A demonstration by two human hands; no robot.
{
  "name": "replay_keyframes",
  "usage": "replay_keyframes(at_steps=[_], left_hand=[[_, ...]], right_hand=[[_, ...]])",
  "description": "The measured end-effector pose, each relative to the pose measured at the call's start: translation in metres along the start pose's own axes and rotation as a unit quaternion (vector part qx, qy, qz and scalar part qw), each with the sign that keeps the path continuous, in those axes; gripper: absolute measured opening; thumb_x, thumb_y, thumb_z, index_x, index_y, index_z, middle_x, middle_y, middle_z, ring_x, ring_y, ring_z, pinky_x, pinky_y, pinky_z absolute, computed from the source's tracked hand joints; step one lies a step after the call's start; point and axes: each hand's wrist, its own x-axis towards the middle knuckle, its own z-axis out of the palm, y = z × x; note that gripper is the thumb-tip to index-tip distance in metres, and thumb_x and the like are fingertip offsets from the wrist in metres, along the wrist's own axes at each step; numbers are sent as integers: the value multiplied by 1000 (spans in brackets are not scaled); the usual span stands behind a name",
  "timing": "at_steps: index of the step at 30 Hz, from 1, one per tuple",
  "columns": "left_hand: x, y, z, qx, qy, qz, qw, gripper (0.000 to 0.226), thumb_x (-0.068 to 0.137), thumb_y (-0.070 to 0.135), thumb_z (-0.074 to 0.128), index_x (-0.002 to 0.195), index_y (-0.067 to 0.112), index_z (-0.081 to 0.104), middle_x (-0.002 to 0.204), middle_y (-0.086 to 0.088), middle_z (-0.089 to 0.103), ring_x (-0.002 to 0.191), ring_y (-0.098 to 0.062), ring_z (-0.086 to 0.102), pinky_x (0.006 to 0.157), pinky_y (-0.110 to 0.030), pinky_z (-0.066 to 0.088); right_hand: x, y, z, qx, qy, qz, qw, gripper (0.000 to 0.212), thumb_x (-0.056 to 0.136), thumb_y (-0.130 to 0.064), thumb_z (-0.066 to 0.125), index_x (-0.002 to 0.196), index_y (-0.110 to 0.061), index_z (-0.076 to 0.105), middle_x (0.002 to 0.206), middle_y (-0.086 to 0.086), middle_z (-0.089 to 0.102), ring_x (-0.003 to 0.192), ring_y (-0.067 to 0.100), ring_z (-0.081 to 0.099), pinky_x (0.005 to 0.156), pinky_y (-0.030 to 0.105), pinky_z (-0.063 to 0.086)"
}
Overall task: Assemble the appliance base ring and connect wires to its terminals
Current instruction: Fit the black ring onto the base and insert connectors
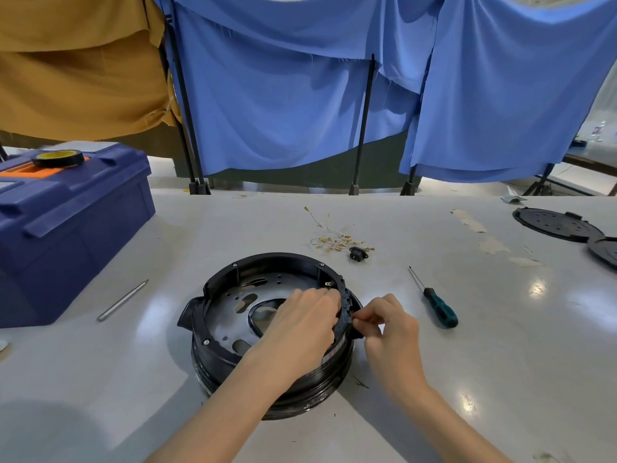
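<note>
No text, brand or number can be read anywhere. The yellow face of the tape roll (pixel 57 157) on the toolbox (pixel 76 222) is too blurred to read.

**Plastic, metal and cloth on a shiny table**

The base ring (pixel 273 260) is black plastic, matt on its upper rim and glossy round its lower band. The perforated plate (pixel 227 315) inside it is dull grey metal. The table (pixel 434 379) is smooth and shiny, with scuffed patches toward its far right corner. The screwdriver (pixel 437 307) has a bare metal shaft and a green-and-black moulded handle. The toolbox (pixel 73 228) at the left edge is matt blue plastic. Blue cloth (pixel 283 105) and ochre cloth (pixel 76 78) hang creased behind.
</note>
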Motion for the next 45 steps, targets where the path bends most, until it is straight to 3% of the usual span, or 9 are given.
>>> replay_keyframes(at_steps=[10, 16, 22, 28, 33, 36, 39, 41, 45], left_hand=[[1, -5, -1, -37, -2, -36, 999, 12, 95, 21, 52, 104, 18, 60, 104, 0, 63, 97, -22, 55, 79, -34, 45], [4, -25, -13, -119, 47, -110, 986, 14, 82, 16, 70, 89, 28, 67, 87, 11, 66, 87, -8, 62, 80, -31, 53], [11, -99, -36, -77, 72, -176, 979, 56, 94, 19, 58, 146, 23, 37, 147, 2, 42, 135, -19, 35, 110, -33, 27], [3, -121, -26, -68, 87, -192, 975, 52, 94, 30, 58, 143, 25, 43, 117, -1, 58, 114, -22, 52, 94, -34, 43], [6, -111, -35, 94, 75, -226, 967, 32, 90, 51, 54, 87, 21, 63, 79, 1, 62, 90, -23, 60, 73, -31, 42], [8, -100, -37, 203, 73, -243, 946, 41, 87, 49, 53, 60, 21, 40, 58, 6, 42, 68, -20, 46, 70, -29, 28], [11, -106, -32, 130, 110, -203, 964, 30, 87, 46, 57, 106, 23, 59, 102, 3, 61, 97, -21, 55, 86, -33, 35], [13, -107, -28, -43, 62, -164, 984, 59, 92, 34, 59, 145, 22, 36, 141, 0, 45, 127, -22, 44, 104, -34, 34], [17, -96, -21, -81, 10, -135, 987, 68, 94, 19, 56, 152, 20, 22, 144, -2, 43, 131, -23, 40, 105, -34, 35]], right_hand=[[-1, 1, -9, 13, -28, 35, 999, 35, 82, 8, 67, 64, -21, 68, 73, 2, 60, 78, 29, 62, 72, 37, 49], [-4, -21, -7, -68, -67, 88, 992, 51, 68, -78, 54, 70, -27, 60, 69, -8, 61, 84, 8, 53, 62, 20, 37], [7, -32, -8, -115, -112, 109, 981, 24, 70, -36, 70, 75, -18, 56, 74, -3, 60, 83, 18, 53, 62, 27, 42], [45, -31, -12, -156, -112, 102, 976, 10, 79, -18, 69, 76, -8, 68, 70, 4, 66, 79, 26, 61, 58, 26, 41], [75, -25, -9, -146, -144, 89, 975, 26, 97, -18, 55, 118, -11, 70, 118, 7, 70, 103, 22, 63, 78, 24, 41], [72, -29, -10, -193, -147, 72, 967, 48, 97, -40, 51, 138, -16, 53, 140, 3, 53, 120, 21, 51, 94, 27, 37], [51, -40, -17, -272, -158, 67, 947, 75, 85, -55, 61, 144, -14, 39, 135, 5, 47, 126, 26, 43, 93, 34, 39], [37, -43, -20, -327, -196, 75, 921, 64, 84, -40, 65, 137, -13, 41, 126, 4, 46, 116, 26, 47, 83, 31, 42], [41, -39, -17, -362, -170, 65, 914, 30, 84, -5, 51, 112, -7, 60, 114, 6, 50, 100, 29, 54, 81, 38, 48]])
